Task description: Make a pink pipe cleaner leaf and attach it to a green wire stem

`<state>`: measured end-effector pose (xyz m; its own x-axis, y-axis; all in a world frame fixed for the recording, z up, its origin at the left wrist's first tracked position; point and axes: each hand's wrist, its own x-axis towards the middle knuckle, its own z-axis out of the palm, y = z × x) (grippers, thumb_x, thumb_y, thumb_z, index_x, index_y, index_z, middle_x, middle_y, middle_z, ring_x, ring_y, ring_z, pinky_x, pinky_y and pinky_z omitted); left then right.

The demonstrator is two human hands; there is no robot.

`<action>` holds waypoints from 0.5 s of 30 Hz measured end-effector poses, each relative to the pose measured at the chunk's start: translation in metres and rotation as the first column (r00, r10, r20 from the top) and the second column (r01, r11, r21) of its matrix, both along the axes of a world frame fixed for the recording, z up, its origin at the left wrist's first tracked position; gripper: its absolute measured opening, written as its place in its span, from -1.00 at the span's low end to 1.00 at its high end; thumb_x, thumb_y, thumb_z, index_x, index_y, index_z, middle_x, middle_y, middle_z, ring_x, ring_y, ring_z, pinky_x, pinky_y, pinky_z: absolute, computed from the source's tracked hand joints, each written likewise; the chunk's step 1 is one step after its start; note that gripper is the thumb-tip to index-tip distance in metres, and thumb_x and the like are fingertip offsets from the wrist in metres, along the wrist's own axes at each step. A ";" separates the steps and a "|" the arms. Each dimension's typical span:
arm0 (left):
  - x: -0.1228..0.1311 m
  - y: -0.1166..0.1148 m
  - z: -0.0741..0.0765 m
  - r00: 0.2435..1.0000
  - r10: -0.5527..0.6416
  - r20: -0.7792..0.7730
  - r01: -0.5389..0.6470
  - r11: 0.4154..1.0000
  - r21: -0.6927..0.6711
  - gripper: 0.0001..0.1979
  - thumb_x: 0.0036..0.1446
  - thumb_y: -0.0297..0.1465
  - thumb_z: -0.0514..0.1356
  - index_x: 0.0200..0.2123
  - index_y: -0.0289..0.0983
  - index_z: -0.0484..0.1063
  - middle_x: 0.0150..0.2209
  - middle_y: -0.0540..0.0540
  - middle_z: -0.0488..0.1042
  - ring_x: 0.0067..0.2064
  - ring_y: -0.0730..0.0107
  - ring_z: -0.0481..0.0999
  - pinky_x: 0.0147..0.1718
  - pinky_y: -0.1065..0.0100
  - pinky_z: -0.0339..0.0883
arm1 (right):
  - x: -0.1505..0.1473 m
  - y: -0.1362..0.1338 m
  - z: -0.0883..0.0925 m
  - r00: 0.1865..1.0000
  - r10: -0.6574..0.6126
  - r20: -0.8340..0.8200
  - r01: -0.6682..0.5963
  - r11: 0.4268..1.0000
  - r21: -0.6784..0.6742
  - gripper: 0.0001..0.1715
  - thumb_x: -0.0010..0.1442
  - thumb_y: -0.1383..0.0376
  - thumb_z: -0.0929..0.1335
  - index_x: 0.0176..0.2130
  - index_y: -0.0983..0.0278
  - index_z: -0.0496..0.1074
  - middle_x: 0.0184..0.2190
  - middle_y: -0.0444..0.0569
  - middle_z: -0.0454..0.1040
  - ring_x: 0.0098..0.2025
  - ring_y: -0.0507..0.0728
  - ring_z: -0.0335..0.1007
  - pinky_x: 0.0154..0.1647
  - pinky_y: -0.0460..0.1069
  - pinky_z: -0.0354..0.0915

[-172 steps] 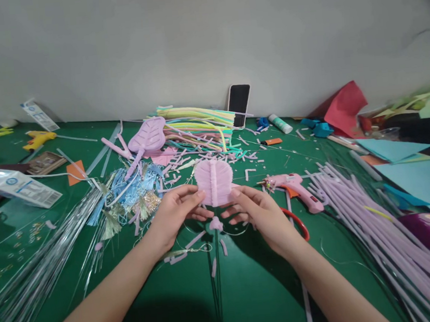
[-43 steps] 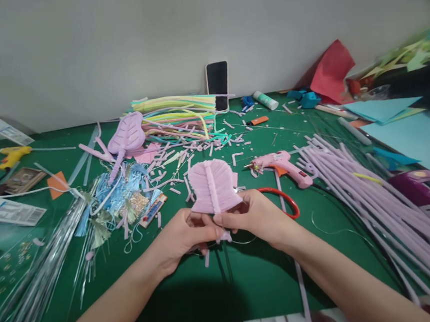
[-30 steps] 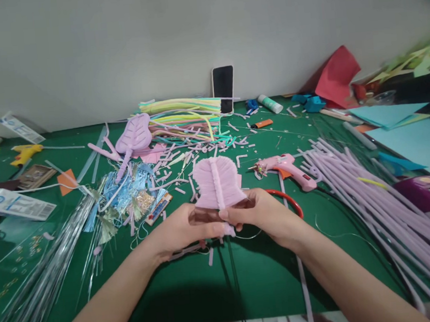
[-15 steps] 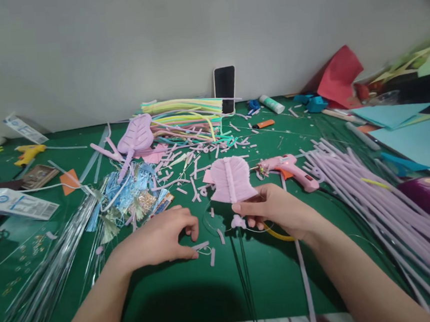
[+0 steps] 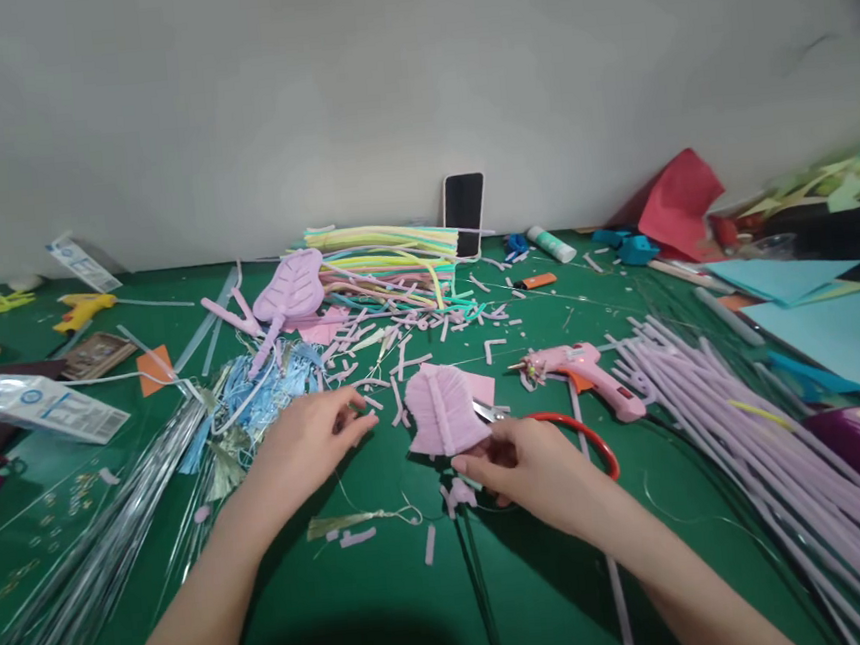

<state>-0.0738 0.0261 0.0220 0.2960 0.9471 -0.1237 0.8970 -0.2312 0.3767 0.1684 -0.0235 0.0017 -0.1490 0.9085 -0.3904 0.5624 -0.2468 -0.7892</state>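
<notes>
My right hand (image 5: 521, 460) pinches the lower right edge of a lilac fuzzy leaf-shaped piece (image 5: 442, 412) with a raised middle rib. Just below it is a small lilac bow-like piece (image 5: 460, 495), with dark wires or stems (image 5: 474, 570) running toward the table's front edge. Partly behind the right hand lie scissors with red-orange handles (image 5: 598, 438). My left hand (image 5: 315, 433) is over the table near lilac scraps, thumb and index finger apart, with nothing visible between them. A pale green tassel (image 5: 342, 523) with a thread loop lies in front of it.
A pink glue gun (image 5: 580, 365) and a bundle of lilac pipe cleaners (image 5: 756, 434) are at right. Silver strands (image 5: 117, 531) and blue tassels (image 5: 259, 388) lie left. Behind are a lilac leaf shape (image 5: 288, 290), coloured pipe cleaners (image 5: 386, 256) and a phone (image 5: 465, 214).
My left hand has moved back and left, leaving the pale green tassel in view. My right hand has brought the leaf-shaped piece lower and slightly left. The view has tilted upward.
</notes>
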 end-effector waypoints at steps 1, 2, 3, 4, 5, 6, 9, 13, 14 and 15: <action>0.000 0.002 -0.003 0.999 0.017 -0.028 -0.015 0.996 0.088 -0.74 0.22 -0.21 0.08 -0.19 -0.23 0.46 -0.31 -0.12 0.50 -0.23 0.13 0.47 -0.33 0.29 0.23 | 0.001 -0.002 0.001 0.994 0.010 0.108 -0.019 0.996 0.084 -0.67 0.13 0.06 0.37 -0.46 0.26 0.40 -0.52 -0.04 0.48 -0.49 0.13 0.42 -0.50 -0.01 0.26; 0.000 0.004 -0.007 0.997 0.040 -0.062 -0.028 0.982 0.189 -0.73 0.24 -0.24 0.06 -0.16 -0.25 0.47 -0.25 -0.18 0.49 -0.15 0.07 0.45 -0.25 0.24 0.26 | 0.001 -0.003 0.002 0.976 0.009 0.217 -0.046 0.985 0.168 -0.67 0.15 0.07 0.36 -0.47 0.26 0.40 -0.51 -0.02 0.48 -0.48 0.14 0.41 -0.48 0.01 0.25; -0.001 0.007 -0.012 0.993 0.066 -0.101 -0.035 0.959 0.283 -0.73 0.24 -0.30 0.06 -0.13 -0.28 0.48 -0.20 -0.22 0.47 -0.09 0.02 0.43 -0.19 0.20 0.26 | 0.001 -0.005 0.004 0.949 -0.005 0.314 -0.076 0.967 0.245 -0.68 0.18 0.10 0.34 -0.47 0.27 0.41 -0.48 0.00 0.49 -0.46 0.16 0.42 -0.45 0.02 0.26; -0.003 0.010 -0.017 0.986 0.082 -0.144 -0.026 0.936 0.351 -0.72 0.24 -0.34 0.05 -0.11 -0.29 0.49 -0.17 -0.25 0.45 -0.07 0.00 0.41 -0.12 0.16 0.26 | 0.001 -0.007 0.005 0.920 -0.026 0.392 -0.105 0.946 0.308 -0.70 0.21 0.13 0.33 -0.44 0.28 0.43 -0.45 0.03 0.49 -0.43 0.17 0.43 -0.42 0.03 0.26; -0.005 0.013 -0.023 0.979 0.086 -0.184 -0.008 0.921 0.389 -0.73 0.22 -0.37 0.06 -0.12 -0.29 0.50 -0.15 -0.26 0.44 -0.08 -0.01 0.40 -0.09 0.13 0.25 | 0.001 -0.009 0.006 0.892 -0.049 0.450 -0.129 0.926 0.356 -0.72 0.23 0.16 0.32 -0.40 0.29 0.45 -0.41 0.05 0.49 -0.40 0.19 0.44 -0.39 0.04 0.28; -0.008 0.016 -0.027 0.972 0.090 -0.216 0.004 0.917 0.399 -0.76 0.21 -0.38 0.08 -0.15 -0.29 0.51 -0.15 -0.26 0.44 -0.09 -0.01 0.40 -0.09 0.11 0.25 | 0.001 -0.011 0.007 0.869 -0.069 0.490 -0.149 0.908 0.391 -0.74 0.24 0.18 0.31 -0.36 0.29 0.47 -0.37 0.06 0.49 -0.36 0.21 0.46 -0.36 0.06 0.30; -0.013 0.023 -0.036 0.960 0.136 -0.244 -0.028 0.915 0.401 -0.79 0.22 -0.41 0.05 -0.30 -0.28 0.49 -0.24 -0.24 0.45 -0.14 -0.02 0.41 -0.16 0.11 0.26 | 0.001 -0.015 0.008 0.838 -0.105 0.536 -0.192 0.862 0.468 -0.75 0.25 0.20 0.30 -0.25 0.32 0.49 -0.28 0.11 0.50 -0.23 0.28 0.47 -0.27 0.11 0.35; -0.011 0.021 -0.026 0.966 0.169 -0.198 -0.071 0.903 0.424 -0.77 0.28 -0.39 -0.02 -0.25 -0.30 0.42 -0.27 -0.22 0.48 -0.17 0.01 0.41 -0.20 0.12 0.24 | 0.002 -0.017 0.010 0.877 -0.112 0.468 -0.180 0.825 0.535 -0.76 0.27 0.23 0.28 -0.20 0.31 0.48 -0.22 0.12 0.50 -0.19 0.28 0.47 -0.21 0.15 0.39; -0.008 0.019 -0.021 0.976 0.148 -0.160 -0.068 0.904 0.422 -0.78 0.29 -0.38 -0.02 -0.24 -0.28 0.40 -0.27 -0.19 0.49 -0.17 0.05 0.40 -0.19 0.13 0.24 | 0.002 -0.016 0.011 0.893 -0.112 0.437 -0.167 0.817 0.552 -0.75 0.28 0.23 0.27 -0.18 0.30 0.47 -0.20 0.12 0.50 -0.18 0.27 0.47 -0.20 0.14 0.40; -0.004 0.016 -0.017 0.990 0.111 -0.085 -0.066 0.906 0.419 -0.79 0.30 -0.36 -0.01 -0.25 -0.26 0.40 -0.27 -0.16 0.50 -0.17 0.09 0.40 -0.17 0.15 0.23 | 0.001 -0.016 0.012 0.907 -0.116 0.404 -0.154 0.803 0.576 -0.75 0.28 0.23 0.27 -0.14 0.29 0.46 -0.17 0.12 0.50 -0.16 0.26 0.47 -0.18 0.14 0.41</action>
<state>-0.0783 0.0419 0.0053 0.2153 0.9414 0.2596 0.9500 -0.2635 0.1677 0.1696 -0.0392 0.0136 -0.1225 0.9749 0.1859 0.8569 0.1984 -0.4757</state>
